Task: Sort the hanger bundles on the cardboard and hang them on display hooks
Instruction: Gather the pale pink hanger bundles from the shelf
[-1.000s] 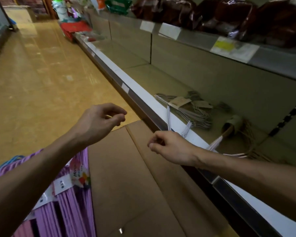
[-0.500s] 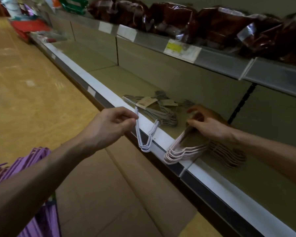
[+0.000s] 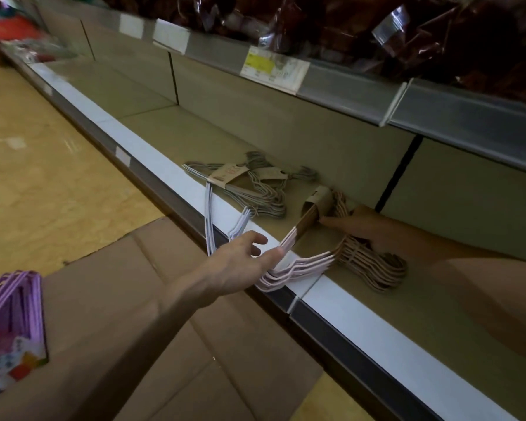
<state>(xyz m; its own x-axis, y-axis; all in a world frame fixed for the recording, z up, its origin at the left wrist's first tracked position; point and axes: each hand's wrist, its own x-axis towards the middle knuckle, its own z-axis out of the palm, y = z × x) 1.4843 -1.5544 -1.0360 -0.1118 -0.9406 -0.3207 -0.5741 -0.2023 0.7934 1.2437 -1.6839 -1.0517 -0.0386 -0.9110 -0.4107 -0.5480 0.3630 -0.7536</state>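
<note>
On the lower shelf (image 3: 362,299), the pink hanger bundle (image 3: 331,262) lies with one corner overhanging the white front rail. The right hand (image 3: 359,227) rests on the bundle from behind, forefinger stretched toward the cardboard sleeve (image 3: 318,205); whether the other fingers are curled round the wires cannot be told. The left hand (image 3: 240,265) is spread, fingers straight, fingertips touching the overhanging corner, holding nothing.

In my judgement the bundle is light and springy: thin coated wire, stiff as a pack but liable to fan out and snag, the coating slightly slippery. The sleeve, or the hook necks beside it, is the sound place to grip.

A grey hanger bundle (image 3: 252,192) lies just beside it on the same shelf, and a white bundle (image 3: 208,220) hangs over the rail. A purple bundle (image 3: 12,302) stands in the cardboard box (image 3: 164,344) on the floor. The upper shelf (image 3: 362,86) holds dark wrapped goods.
</note>
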